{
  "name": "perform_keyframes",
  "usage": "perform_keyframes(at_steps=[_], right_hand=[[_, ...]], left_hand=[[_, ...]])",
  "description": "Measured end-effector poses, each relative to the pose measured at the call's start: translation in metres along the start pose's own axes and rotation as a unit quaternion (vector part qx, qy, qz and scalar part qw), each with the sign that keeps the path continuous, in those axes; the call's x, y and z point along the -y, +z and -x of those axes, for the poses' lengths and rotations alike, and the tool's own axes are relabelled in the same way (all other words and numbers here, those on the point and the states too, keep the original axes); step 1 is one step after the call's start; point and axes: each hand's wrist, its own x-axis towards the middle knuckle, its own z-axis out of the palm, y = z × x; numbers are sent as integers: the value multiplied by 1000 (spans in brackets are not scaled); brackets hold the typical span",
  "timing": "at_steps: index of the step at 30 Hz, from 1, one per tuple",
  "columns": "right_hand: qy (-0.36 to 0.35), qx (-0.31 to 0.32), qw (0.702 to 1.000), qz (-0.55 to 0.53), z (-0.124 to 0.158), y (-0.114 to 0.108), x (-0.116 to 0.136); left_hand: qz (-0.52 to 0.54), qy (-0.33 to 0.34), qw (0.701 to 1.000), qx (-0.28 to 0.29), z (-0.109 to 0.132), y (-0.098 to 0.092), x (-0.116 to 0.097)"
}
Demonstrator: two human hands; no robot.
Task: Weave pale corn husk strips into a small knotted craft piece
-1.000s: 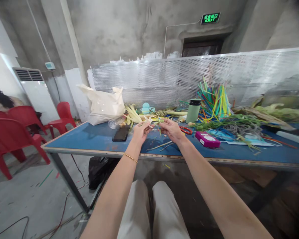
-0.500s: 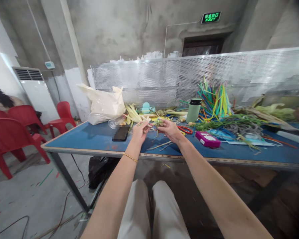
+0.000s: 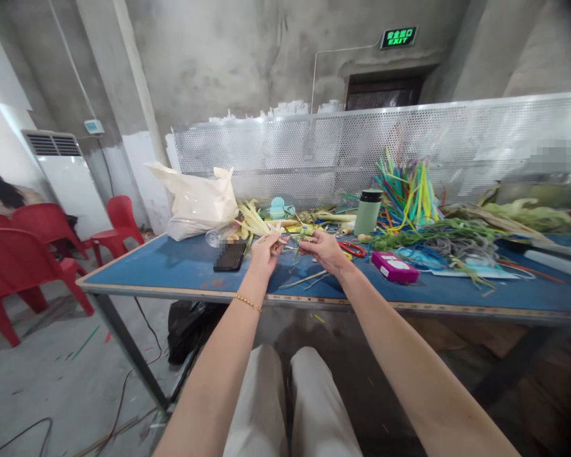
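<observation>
From where I'm standing, a person is sitting at a blue-topped table (image 3: 171, 273), 2 bare hands meeting just above its near half. The left hand (image 3: 265, 250) is pinching a pale, leaf-like piece (image 3: 278, 230) between thumb and fingertips, the other fingers curling in. The right hand (image 3: 324, 250) is gripping a small green bundle (image 3: 306, 233) the same way, thumb and fingers pressing together on it — the 2 pieces are hanging close, but I can't tell whether they're touching. A gold bracelet (image 3: 247, 302) is circling the left wrist.

Near the left hand a dark phone (image 3: 229, 257) is lying flat, and a clear container (image 3: 214, 237) is resting beside a cream bag (image 3: 204, 202). Behind the hands, pale husks (image 3: 252, 219) are spilling across the tabletop. By the right hand, red handles (image 3: 354, 249) are showing, with a purple box (image 3: 394, 266) lying farther right and a green flask (image 3: 368, 212) standing upright behind. Beyond the flask, bright coloured strips (image 3: 416, 197) are fanning upward — and grey cords (image 3: 461, 244) are lying tangled in front. A perforated metal panel (image 3: 276, 152) is running along behind everything.
</observation>
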Motion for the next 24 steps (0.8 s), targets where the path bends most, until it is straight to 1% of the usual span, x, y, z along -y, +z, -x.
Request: perform_keyframes(at_steps=[9, 13, 19, 24], right_hand=[[16, -4, 1000, 23, 2, 1, 2], [16, -19, 999, 35, 4, 1, 7], [35, -20, 999, 5, 5, 1, 10], [25, -62, 997, -31, 3, -1, 11]], left_hand=[[-11, -7, 1000, -8, 1, 1, -1], [-3, -2, 1000, -6, 1, 1, 0], [-20, -8, 1000, -9, 1, 0, 0], [-34, -9, 999, 4, 2, 0, 1]])
